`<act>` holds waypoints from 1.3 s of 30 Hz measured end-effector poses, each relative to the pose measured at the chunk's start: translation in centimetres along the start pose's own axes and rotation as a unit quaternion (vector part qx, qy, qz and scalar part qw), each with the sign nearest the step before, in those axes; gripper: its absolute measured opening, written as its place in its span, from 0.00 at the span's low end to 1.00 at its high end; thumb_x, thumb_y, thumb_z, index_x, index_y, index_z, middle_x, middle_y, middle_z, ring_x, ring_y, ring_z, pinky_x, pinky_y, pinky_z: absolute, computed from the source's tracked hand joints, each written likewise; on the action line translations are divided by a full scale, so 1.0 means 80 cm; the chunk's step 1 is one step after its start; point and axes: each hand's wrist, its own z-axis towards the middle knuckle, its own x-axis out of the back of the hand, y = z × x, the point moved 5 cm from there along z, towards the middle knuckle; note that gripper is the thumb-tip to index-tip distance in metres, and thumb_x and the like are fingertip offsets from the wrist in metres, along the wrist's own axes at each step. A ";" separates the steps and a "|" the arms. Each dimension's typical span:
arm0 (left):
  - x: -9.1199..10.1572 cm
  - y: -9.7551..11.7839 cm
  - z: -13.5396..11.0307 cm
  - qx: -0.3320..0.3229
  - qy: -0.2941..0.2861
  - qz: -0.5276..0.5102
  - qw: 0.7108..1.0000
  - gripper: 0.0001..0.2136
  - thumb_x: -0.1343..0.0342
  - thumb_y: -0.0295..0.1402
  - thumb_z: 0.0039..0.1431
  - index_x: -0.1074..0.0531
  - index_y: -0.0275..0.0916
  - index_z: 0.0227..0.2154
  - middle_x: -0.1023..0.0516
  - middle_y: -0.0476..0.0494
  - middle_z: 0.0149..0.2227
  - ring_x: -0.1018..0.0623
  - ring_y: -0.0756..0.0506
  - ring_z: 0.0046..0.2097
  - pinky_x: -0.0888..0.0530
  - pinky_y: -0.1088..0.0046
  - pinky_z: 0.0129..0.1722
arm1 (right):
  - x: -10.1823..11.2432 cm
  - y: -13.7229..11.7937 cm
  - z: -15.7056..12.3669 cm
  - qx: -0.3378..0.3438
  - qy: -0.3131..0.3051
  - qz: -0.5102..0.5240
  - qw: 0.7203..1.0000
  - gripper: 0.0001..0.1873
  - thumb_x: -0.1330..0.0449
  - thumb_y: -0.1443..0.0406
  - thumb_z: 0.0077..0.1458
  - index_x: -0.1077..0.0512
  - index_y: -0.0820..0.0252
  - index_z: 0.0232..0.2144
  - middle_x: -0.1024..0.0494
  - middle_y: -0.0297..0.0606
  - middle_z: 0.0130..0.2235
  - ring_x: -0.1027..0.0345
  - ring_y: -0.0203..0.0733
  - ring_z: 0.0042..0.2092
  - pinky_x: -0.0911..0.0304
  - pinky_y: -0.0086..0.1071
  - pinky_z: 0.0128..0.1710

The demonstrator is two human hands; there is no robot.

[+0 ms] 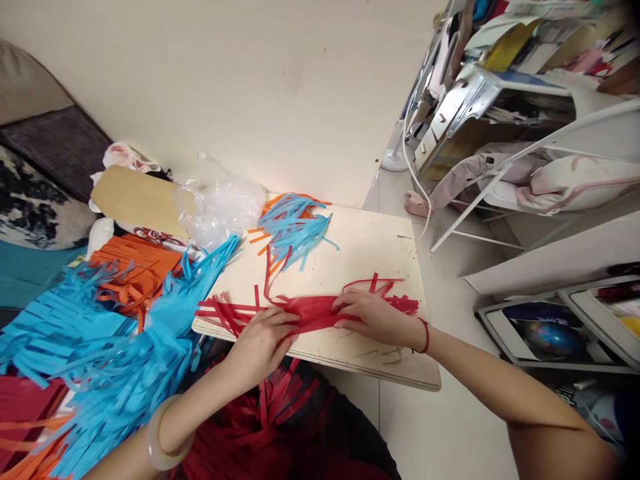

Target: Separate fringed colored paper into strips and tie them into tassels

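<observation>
A bundle of red fringed paper (315, 310) lies across the near part of a small pale wooden board (370, 257). My left hand (263, 343) is closed around the bundle's left part, with red strips fanning out past it. My right hand (373, 317) presses and grips the bundle's right part, fingers curled over it; a red cord is on that wrist. A pale bangle (160, 440) is on my left wrist. More red strips (280, 400) lie in my lap below the board.
Blue and orange fringe (293, 230) lies at the board's far left. Piles of blue fringed paper (115, 347) and orange fringed paper (133, 270) fill the left. A clear plastic bag (220, 203) sits behind. A cluttered white rack (500, 127) and shelf bins (560, 327) stand right.
</observation>
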 end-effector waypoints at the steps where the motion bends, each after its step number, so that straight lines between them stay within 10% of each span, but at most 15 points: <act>1: 0.003 -0.003 0.002 0.005 -0.004 -0.020 1.000 0.12 0.52 0.29 0.62 0.22 0.37 0.40 0.21 0.39 0.44 0.24 0.42 0.47 0.26 0.58 0.50 | 0.004 0.000 0.001 -0.002 0.012 -0.021 1.000 0.11 0.43 0.61 0.60 0.23 0.59 0.33 0.24 0.44 0.41 0.30 0.42 0.43 0.34 0.37 0.45; 10: 0.005 -0.033 0.016 0.106 -0.078 -0.201 0.971 0.16 0.51 0.34 0.62 0.30 0.37 0.19 0.23 0.43 0.32 0.24 0.47 0.35 0.28 0.73 0.35 | -0.008 0.023 0.020 -0.108 -0.086 0.071 0.988 0.17 0.45 0.59 0.61 0.25 0.65 0.27 0.26 0.35 0.25 0.36 0.33 0.27 0.43 0.27 0.29; 16: 0.005 -0.055 0.033 0.154 -0.119 -0.174 0.965 0.17 0.49 0.37 0.58 0.41 0.38 0.16 0.40 0.53 0.21 0.37 0.52 0.25 0.40 0.76 0.25 | -0.004 0.032 0.025 -0.179 -0.076 -0.008 0.981 0.12 0.42 0.61 0.58 0.24 0.64 0.30 0.22 0.40 0.32 0.31 0.38 0.35 0.44 0.28 0.35; 22: 0.015 -0.036 0.034 0.121 -0.057 0.003 0.991 0.05 0.48 0.31 0.58 0.32 0.35 0.31 0.27 0.45 0.32 0.26 0.47 0.31 0.30 0.71 0.32 | -0.009 0.033 0.041 -0.198 -0.127 -0.055 0.970 0.15 0.46 0.60 0.61 0.24 0.62 0.32 0.21 0.41 0.34 0.30 0.40 0.36 0.47 0.29 0.32; 26: 0.005 0.024 0.014 -0.049 0.066 0.213 0.974 0.15 0.56 0.24 0.61 0.33 0.29 0.48 0.25 0.31 0.48 0.26 0.38 0.51 0.30 0.59 0.50 | -0.011 0.031 0.051 -0.181 -0.153 -0.082 0.968 0.15 0.47 0.61 0.62 0.24 0.63 0.32 0.22 0.42 0.35 0.30 0.40 0.37 0.46 0.29 0.33; 29: -0.030 0.050 0.000 -0.137 0.044 0.258 0.955 0.23 0.60 0.19 0.57 0.40 0.24 0.57 0.31 0.28 0.57 0.34 0.37 0.61 0.36 0.58 0.59 | -0.012 0.032 0.054 -0.181 -0.171 -0.086 0.965 0.16 0.49 0.62 0.63 0.25 0.64 0.32 0.22 0.42 0.36 0.30 0.40 0.37 0.46 0.29 0.34; 39: -0.065 0.020 -0.001 -0.078 -0.030 0.261 0.962 0.31 0.58 0.22 0.55 0.53 0.21 0.63 0.47 0.22 0.64 0.47 0.32 0.66 0.43 0.48 0.62 | -0.010 0.039 0.061 -0.154 -0.186 -0.068 0.968 0.14 0.50 0.67 0.62 0.26 0.65 0.30 0.22 0.42 0.36 0.31 0.38 0.35 0.45 0.28 0.34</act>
